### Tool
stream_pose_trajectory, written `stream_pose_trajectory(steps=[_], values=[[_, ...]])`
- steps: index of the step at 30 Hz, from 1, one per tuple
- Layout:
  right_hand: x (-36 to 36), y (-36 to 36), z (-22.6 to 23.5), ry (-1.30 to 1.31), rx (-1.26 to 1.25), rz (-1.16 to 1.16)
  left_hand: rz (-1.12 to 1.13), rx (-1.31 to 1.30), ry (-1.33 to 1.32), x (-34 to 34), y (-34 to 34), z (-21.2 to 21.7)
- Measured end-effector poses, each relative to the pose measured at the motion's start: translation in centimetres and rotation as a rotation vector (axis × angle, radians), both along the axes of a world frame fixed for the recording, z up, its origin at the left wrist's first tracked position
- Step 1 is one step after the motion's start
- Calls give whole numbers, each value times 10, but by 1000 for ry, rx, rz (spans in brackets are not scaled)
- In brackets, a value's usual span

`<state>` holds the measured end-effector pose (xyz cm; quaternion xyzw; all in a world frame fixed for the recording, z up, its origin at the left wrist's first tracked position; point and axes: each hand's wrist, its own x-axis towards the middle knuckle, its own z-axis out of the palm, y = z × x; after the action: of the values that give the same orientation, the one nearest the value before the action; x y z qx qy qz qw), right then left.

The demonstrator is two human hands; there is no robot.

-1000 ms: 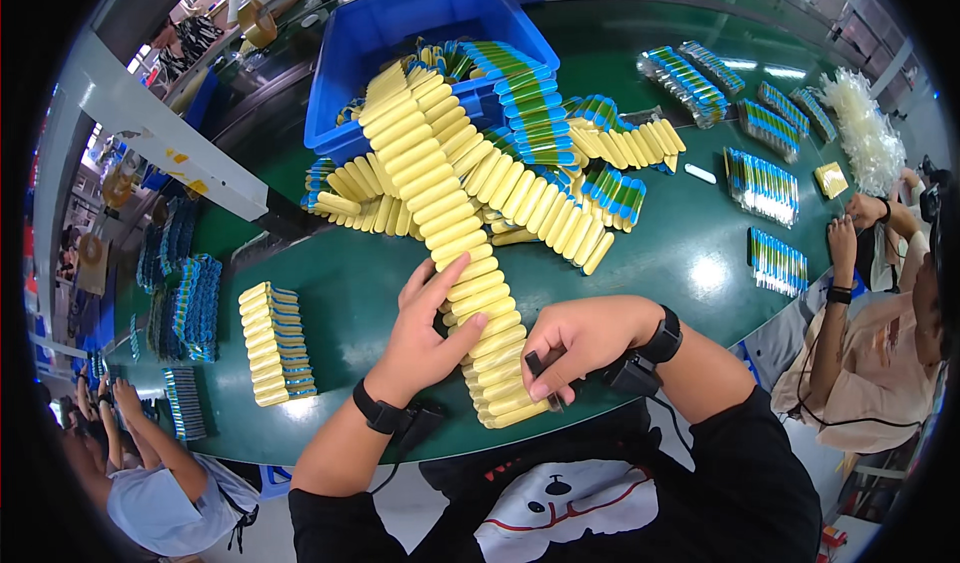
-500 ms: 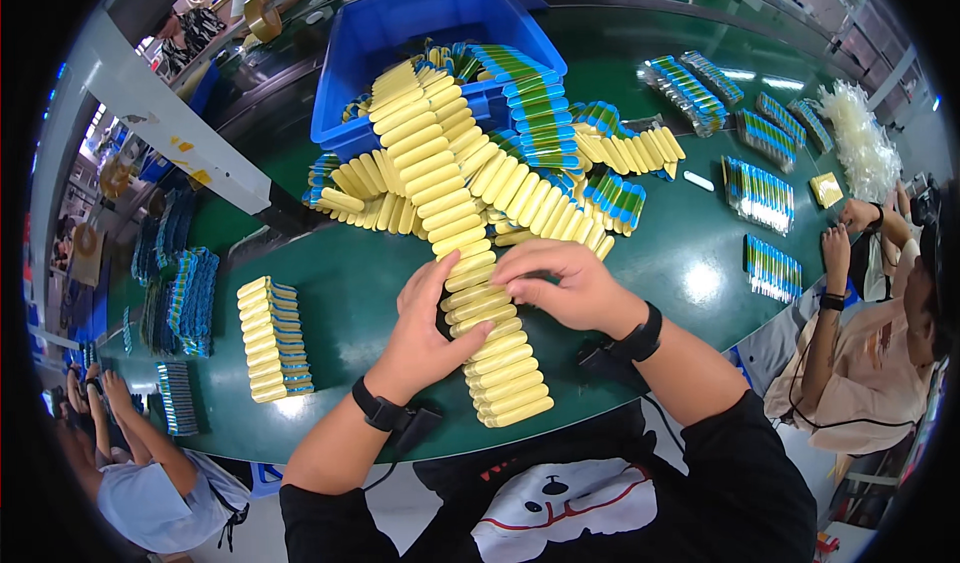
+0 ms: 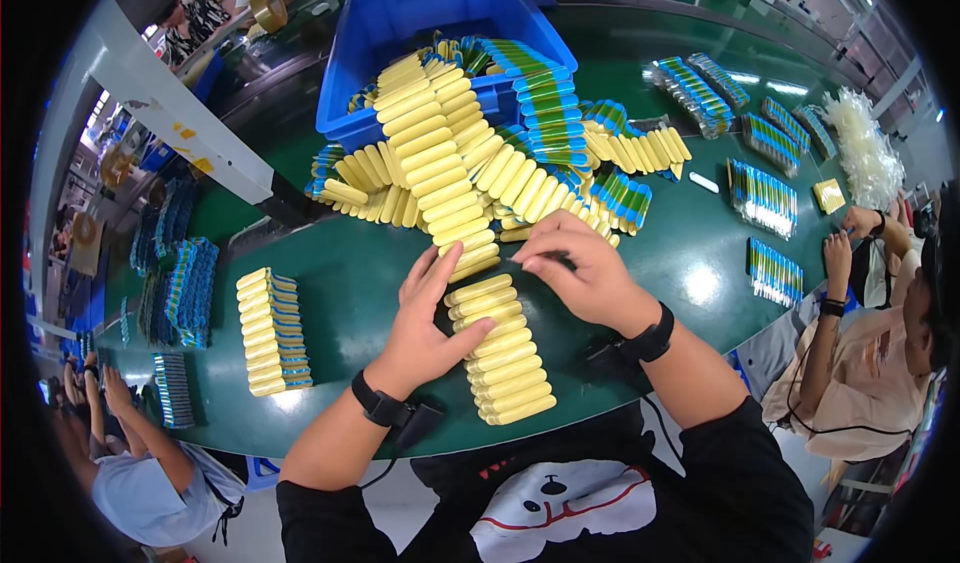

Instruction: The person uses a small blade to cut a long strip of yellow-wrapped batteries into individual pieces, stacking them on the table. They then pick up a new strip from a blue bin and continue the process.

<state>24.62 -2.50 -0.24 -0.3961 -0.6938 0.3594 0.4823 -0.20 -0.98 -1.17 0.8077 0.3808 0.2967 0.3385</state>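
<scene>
A long chain of yellow, rounded-end sachets (image 3: 440,173) hangs over the blue bin's front and runs toward me across the green table. Nearer my body lies a separate, folded stack of the same sachets (image 3: 505,353), with a narrow gap between it and the chain's end. My left hand (image 3: 425,313) is spread along the left side: its fingertips touch the chain's end and its thumb rests on the near stack. Just right of the gap, my right hand (image 3: 580,273) is closed in a pinch; a small dark tip shows at its fingers, too small to name.
The blue bin (image 3: 350,63) stands behind the heap, holding more sachets. A folded sachet stack (image 3: 265,333) lies at left. Clear-wrapped bundles (image 3: 762,198) and a pile of clear plastic bags (image 3: 865,148) lie at right. A white post (image 3: 180,113) rises at left. Co-workers sit on both sides.
The chain has come apart between my hands, leaving a gap above the near stack. My right hand has shifted slightly right; my left hand has stayed nearly still.
</scene>
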Motion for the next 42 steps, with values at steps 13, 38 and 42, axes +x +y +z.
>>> stream_pose_trajectory(steps=[13, 38, 42], values=[[19, -21, 31, 120, -685, 762, -235, 13, -192, -2, -7, 15], [-16, 2, -2, -80, 26, 106, -48, 34, -19, 3, 0, 0], [-18, 3, -1, -163, 72, 58, -78, 98, 1, 2, 1, 1]])
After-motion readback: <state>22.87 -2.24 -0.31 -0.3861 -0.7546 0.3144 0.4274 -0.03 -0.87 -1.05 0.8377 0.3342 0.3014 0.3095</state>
